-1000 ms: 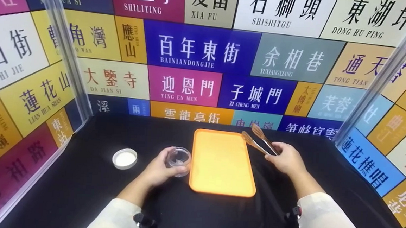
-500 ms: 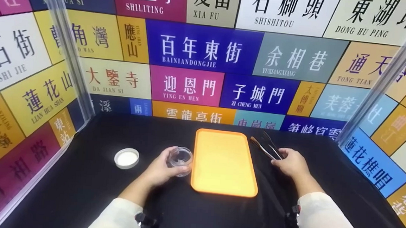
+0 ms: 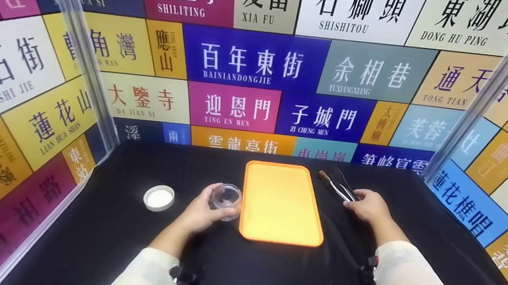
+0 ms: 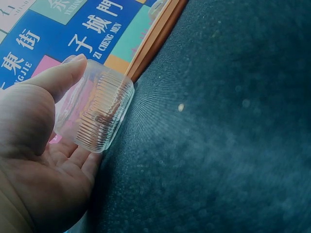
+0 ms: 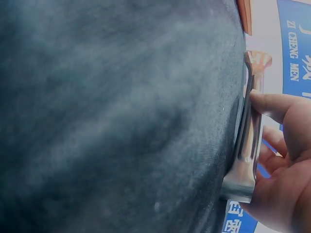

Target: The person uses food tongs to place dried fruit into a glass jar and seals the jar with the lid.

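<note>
In the head view my left hand [image 3: 201,210] grips a small clear jar [image 3: 227,197], standing close to the left edge of an orange tray [image 3: 282,203]. The left wrist view gives the jar's ribbed wall [image 4: 102,111], with the thumb on one side and the fingers on the other. A small brownish thing inside cannot be made out. To the right of the tray, my right hand [image 3: 369,206] holds metal tongs [image 3: 341,189] near their joined end, thumb across the arms. Their tips point away from me and lie beside the tray, low at the black cloth.
A round white-centred lid [image 3: 159,198] lies on the black cloth [image 3: 250,270] left of the jar. Behind the table rises a wall of coloured sign panels [image 3: 255,56]. Clear upright posts [image 3: 91,75] stand at both corners.
My right hand has brought the tongs rightward and down, from over the tray's far right corner to the cloth beside it. The tong arms have drawn closer. My left hand keeps the jar in place.
</note>
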The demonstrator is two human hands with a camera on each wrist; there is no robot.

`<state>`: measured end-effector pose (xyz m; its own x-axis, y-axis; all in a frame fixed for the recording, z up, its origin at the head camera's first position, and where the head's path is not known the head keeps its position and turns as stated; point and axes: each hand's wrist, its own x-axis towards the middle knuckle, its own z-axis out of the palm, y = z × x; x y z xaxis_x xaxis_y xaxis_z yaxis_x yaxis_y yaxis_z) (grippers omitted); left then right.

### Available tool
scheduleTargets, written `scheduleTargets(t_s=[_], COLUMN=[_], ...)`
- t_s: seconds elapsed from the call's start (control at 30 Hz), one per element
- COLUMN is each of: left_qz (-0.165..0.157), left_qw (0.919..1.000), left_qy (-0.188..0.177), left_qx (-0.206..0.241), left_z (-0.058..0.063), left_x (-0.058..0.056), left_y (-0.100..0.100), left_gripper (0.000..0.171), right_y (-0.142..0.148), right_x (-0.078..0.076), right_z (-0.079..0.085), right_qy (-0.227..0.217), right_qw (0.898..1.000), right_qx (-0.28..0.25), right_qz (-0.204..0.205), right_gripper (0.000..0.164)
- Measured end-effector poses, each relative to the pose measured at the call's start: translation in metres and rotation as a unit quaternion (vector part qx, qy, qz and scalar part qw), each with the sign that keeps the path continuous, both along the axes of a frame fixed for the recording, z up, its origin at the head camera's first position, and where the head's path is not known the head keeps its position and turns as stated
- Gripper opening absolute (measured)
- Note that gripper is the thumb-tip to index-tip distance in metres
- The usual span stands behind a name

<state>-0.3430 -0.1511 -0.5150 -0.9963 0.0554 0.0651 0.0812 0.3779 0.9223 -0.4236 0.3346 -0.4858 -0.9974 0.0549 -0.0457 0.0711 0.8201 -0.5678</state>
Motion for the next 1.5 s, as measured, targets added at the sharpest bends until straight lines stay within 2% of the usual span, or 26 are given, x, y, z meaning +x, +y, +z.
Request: scheduleTargets(t_s=[0.3, 0.57, 0.67, 0.87, 0.97, 1.23, 1.5], left_qz=[-0.001, -0.003, -0.004, -0.008, -0.007, 0.004, -0.001], left_qw=[0.9999, 0.9999, 1.0000, 0.9999, 0.9998, 1.0000, 0.9999], left_qy=[0.000, 0.001, -0.001, -0.009, -0.013, -0.002, 0.003], left_qx=[0.010, 0.010, 0.007, 0.011, 0.010, 0.002, 0.010], left_z=[0.002, 0.002, 0.002, 0.004, 0.004, 0.001, 0.003], left_x=[0.001, 0.002, 0.002, 0.003, 0.003, 0.002, 0.002], left_y=[0.002, 0.001, 0.001, 0.000, 0.000, 0.001, 0.001], left_gripper=[0.099, 0.097, 0.097, 0.098, 0.098, 0.097, 0.097], right_y=[0.005, 0.003, -0.001, -0.021, -0.039, -0.090, -0.147], right_x=[0.003, 0.003, 0.004, 0.005, 0.006, 0.014, 0.032], right_z=[-0.001, 0.001, 0.007, 0.024, 0.034, 0.044, 0.044], right_qy=[0.026, 0.017, 0.028, 0.096, 0.100, 0.102, 0.114], right_qw=[1.000, 1.000, 0.999, 0.993, 0.991, 0.984, 0.964], right_qx=[0.008, 0.001, -0.015, -0.058, -0.086, -0.140, -0.206], right_qz=[-0.009, -0.010, -0.019, -0.032, -0.028, 0.036, 0.121], right_gripper=[0.069, 0.075, 0.077, 0.073, 0.073, 0.069, 0.068])
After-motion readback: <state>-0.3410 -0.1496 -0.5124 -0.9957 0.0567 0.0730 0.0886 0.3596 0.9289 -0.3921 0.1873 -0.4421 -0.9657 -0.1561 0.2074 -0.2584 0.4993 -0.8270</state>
